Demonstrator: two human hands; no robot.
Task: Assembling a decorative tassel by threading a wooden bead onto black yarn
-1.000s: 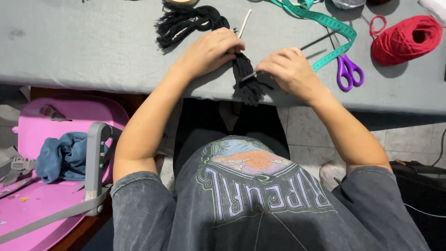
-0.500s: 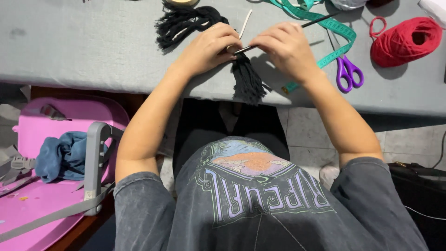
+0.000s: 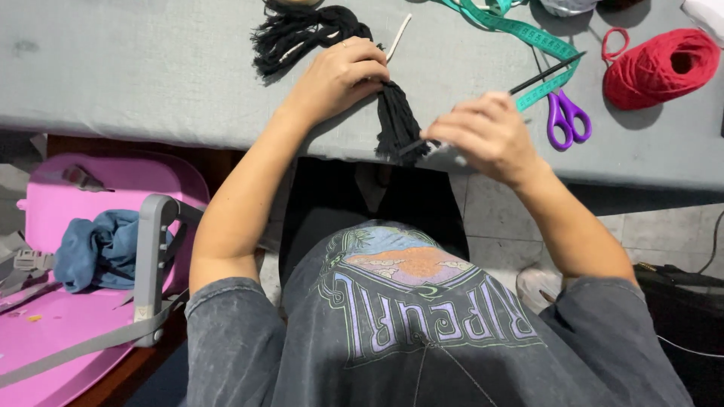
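My left hand [image 3: 341,75] presses down on the top of a black yarn tassel [image 3: 397,124] that lies on the grey table [image 3: 136,68]. The tassel's fringe reaches the table's near edge. My right hand [image 3: 486,136] holds a thin black comb [image 3: 544,75] by its toothed end, and its pointed handle sticks up to the right. The comb's teeth sit in the lower part of the fringe. More black yarn [image 3: 298,34] with a pale stick [image 3: 398,36] lies just beyond my left hand.
Purple scissors [image 3: 564,114], a teal tape measure [image 3: 528,30] and a red yarn ball [image 3: 662,66] lie to the right on the table. A pink child seat [image 3: 68,316] with grey straps and a blue cloth [image 3: 98,249] stands at lower left.
My right hand has pulled the comb down through the tassel's fringe toward the table's near edge. My left hand stays pressed on the tassel's top.
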